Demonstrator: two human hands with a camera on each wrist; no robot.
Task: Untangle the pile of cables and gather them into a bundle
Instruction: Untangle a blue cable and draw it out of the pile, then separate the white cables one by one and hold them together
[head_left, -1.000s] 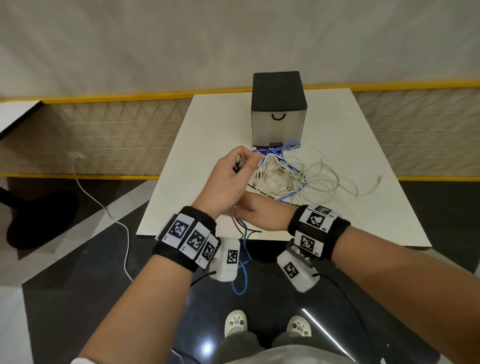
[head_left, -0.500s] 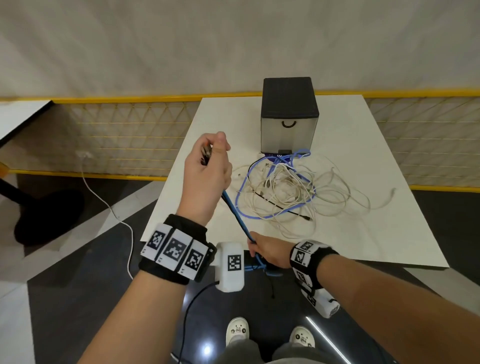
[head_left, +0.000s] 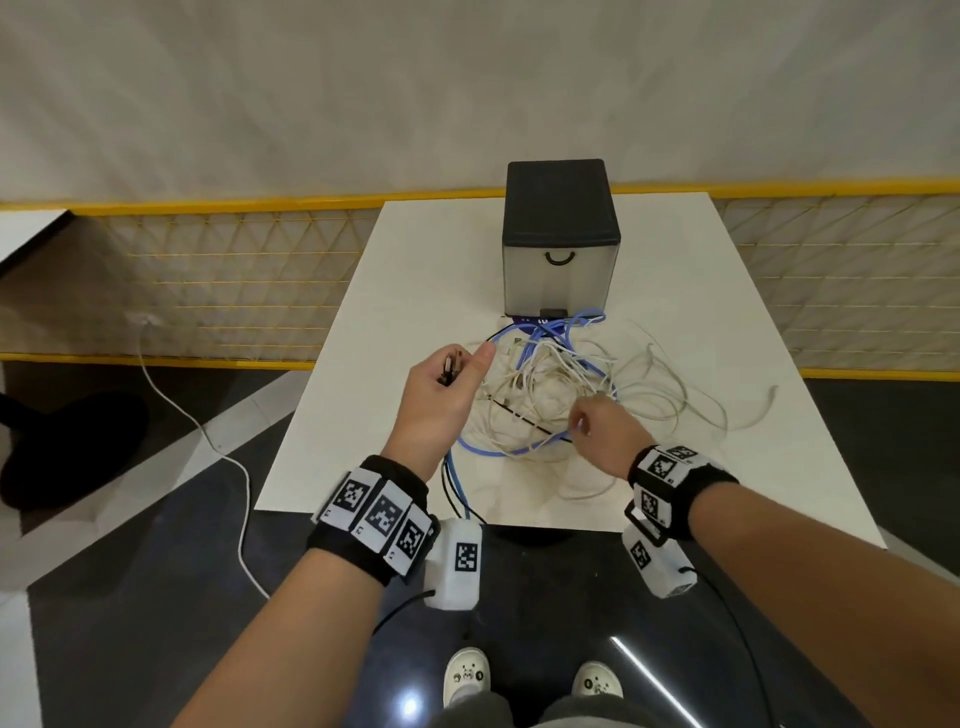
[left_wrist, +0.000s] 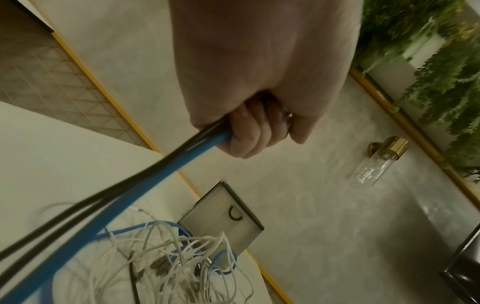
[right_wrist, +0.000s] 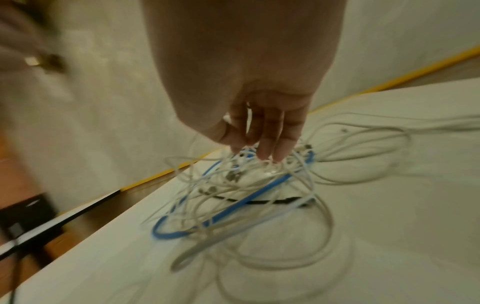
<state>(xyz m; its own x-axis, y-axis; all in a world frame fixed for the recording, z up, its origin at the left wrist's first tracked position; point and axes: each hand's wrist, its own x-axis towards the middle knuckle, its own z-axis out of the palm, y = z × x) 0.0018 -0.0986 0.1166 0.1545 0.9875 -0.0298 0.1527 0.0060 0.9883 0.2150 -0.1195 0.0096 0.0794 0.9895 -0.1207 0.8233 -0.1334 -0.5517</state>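
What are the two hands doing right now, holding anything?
Left hand: grips the blue cable and black cables.
Right hand: fingers reach into the cable pile; whether it is gripping cannot be told.

Cable (left_wrist: 145, 191) ends buried in the left hand (left_wrist: 259, 78), strands cut off at 8 o'clock in the left wrist view, right fingertips (right_wrist: 265, 152) and pile (right_wrist: 246, 185) blurred, any grasp unclear, plugs (head_left: 451, 368) too small to identify
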